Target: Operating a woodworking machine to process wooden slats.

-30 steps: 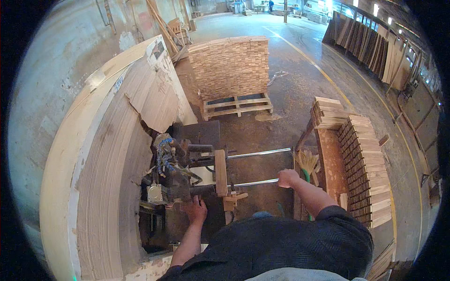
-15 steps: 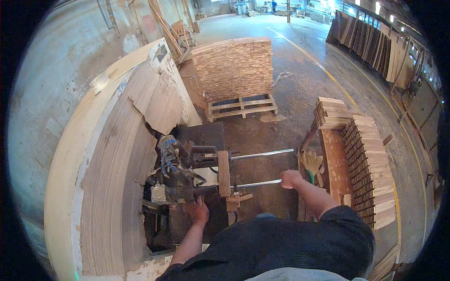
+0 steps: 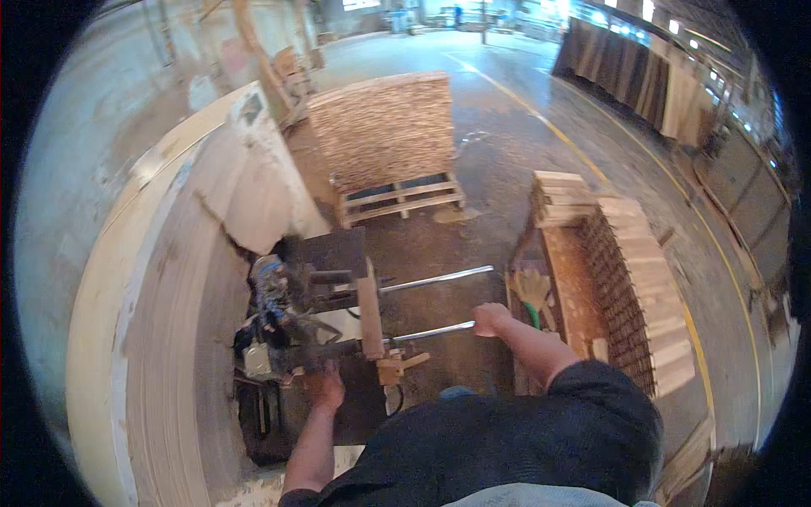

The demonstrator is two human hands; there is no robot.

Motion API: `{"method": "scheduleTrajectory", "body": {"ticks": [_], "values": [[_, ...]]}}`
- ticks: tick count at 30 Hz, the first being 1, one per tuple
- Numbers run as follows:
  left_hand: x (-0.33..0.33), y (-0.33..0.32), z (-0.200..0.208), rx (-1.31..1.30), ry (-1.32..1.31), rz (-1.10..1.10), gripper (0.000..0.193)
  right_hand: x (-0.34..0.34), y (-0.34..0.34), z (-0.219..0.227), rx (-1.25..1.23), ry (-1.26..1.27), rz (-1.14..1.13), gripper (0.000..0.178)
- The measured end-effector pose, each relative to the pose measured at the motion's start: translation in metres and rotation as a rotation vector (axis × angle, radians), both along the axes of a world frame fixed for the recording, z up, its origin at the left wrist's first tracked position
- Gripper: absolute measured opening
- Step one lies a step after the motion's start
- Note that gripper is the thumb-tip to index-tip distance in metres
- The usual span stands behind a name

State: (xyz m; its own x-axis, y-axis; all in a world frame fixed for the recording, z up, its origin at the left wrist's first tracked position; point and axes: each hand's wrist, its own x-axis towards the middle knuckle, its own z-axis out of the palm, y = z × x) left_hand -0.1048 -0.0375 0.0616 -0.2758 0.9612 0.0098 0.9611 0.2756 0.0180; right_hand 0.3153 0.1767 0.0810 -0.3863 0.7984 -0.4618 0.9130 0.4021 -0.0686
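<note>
A dark machine (image 3: pixel 279 296) with blue hoses stands in front of me on the left. My left hand (image 3: pixel 325 389) is at its near side, just below a dark cylinder (image 3: pixel 334 348); its fingers are partly hidden and blurred. Two shiny metal rods reach out to the right from the machine, and my right hand (image 3: pixel 490 319) is closed at the end of the nearer rod (image 3: pixel 435 331). An upright wooden board (image 3: pixel 370 313) stands across the rods at the machine's side. Small wooden blocks (image 3: pixel 391 370) sit at its near end.
On the right, stacked wood pieces (image 3: pixel 646 287) line a reddish bench (image 3: pixel 579 279). A straw brush (image 3: pixel 532 291) with a green handle is beside it. Beyond the machine, a wood stack rests on a pallet (image 3: pixel 401 198). A large cracked panel (image 3: pixel 177 329) rises at left.
The whole view has swung, so the scene sits further left in the picture. Both hands stay at the same places on the machine and the rod.
</note>
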Motion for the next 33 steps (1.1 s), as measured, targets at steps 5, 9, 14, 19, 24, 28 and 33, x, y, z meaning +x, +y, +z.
{"method": "scheduleTrajectory", "body": {"ticks": [5, 9, 14, 19, 24, 28, 33], "values": [[-0.017, -0.001, -0.015, -0.061, -0.108, -0.103, 0.037, -0.003, -0.004, 0.008, -0.003, -0.004, -0.029, 0.034], [-0.010, -0.010, -0.009, -0.070, -0.278, -0.076, 0.041, -0.004, -0.006, 0.015, -0.017, 0.005, -0.025, 0.034], [0.038, -0.062, 0.008, 0.140, -0.164, -0.294, 0.036, -0.004, 0.000, 0.003, -0.025, -0.027, -0.020, 0.033], [0.061, -0.069, 0.025, 0.018, -0.342, -0.310, 0.038, -0.012, 0.008, -0.019, 0.026, -0.071, 0.082, 0.028], [0.070, 0.036, 0.036, 0.542, -0.463, -0.367, 0.045, -0.018, 0.003, -0.016, 0.039, -0.052, 0.100, 0.030], [0.078, 0.109, 0.028, 0.095, -0.039, -0.053, 0.046, -0.022, -0.003, -0.008, 0.069, -0.043, 0.038, 0.036], [0.070, 0.134, 0.036, -0.061, -0.406, 0.085, 0.050, -0.030, 0.000, -0.012, 0.012, -0.080, 0.095, 0.038]]}}
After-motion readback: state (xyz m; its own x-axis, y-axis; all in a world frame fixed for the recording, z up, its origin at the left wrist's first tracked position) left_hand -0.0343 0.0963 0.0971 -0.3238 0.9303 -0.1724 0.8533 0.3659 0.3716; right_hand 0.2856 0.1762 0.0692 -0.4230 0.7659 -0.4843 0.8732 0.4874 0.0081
